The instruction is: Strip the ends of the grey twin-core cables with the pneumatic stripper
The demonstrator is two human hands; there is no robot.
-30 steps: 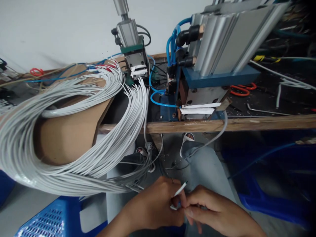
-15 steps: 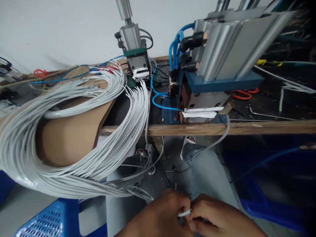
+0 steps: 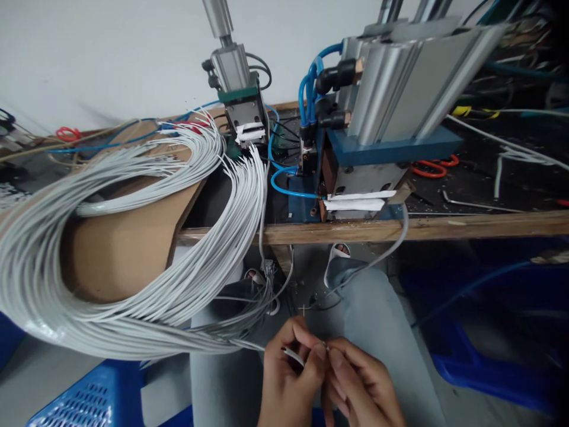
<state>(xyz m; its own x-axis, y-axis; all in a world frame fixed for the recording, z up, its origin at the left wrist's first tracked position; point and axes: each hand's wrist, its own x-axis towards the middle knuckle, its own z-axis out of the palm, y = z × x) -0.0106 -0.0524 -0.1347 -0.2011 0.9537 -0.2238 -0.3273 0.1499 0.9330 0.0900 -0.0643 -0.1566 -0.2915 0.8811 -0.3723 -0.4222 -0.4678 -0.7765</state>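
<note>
Low in the view, above my lap, my left hand [image 3: 293, 373] is closed on a white cable [image 3: 293, 356], a short length of which shows between thumb and fingers. My right hand [image 3: 358, 379] is pinched against the left fingertips, at a tiny cable end too small to make out. A large coil of white cables [image 3: 178, 296] lies to the left, over cardboard [image 3: 120, 255] and past the bench edge. One strand runs from the coil toward my left hand.
The wooden bench edge [image 3: 466, 228] crosses the middle. Behind it stand a large pneumatic press [image 3: 391, 89] and a smaller press [image 3: 242, 107], with blue hoses. Blue stools are at the lower left [image 3: 84, 397] and right [image 3: 489, 379]. Another person's sandalled feet show under the bench.
Both hands have turned and risen slightly, with their fingertips now meeting higher up. The cable piece between them has shifted left, into my left hand's grasp. The view has moved a little.
</note>
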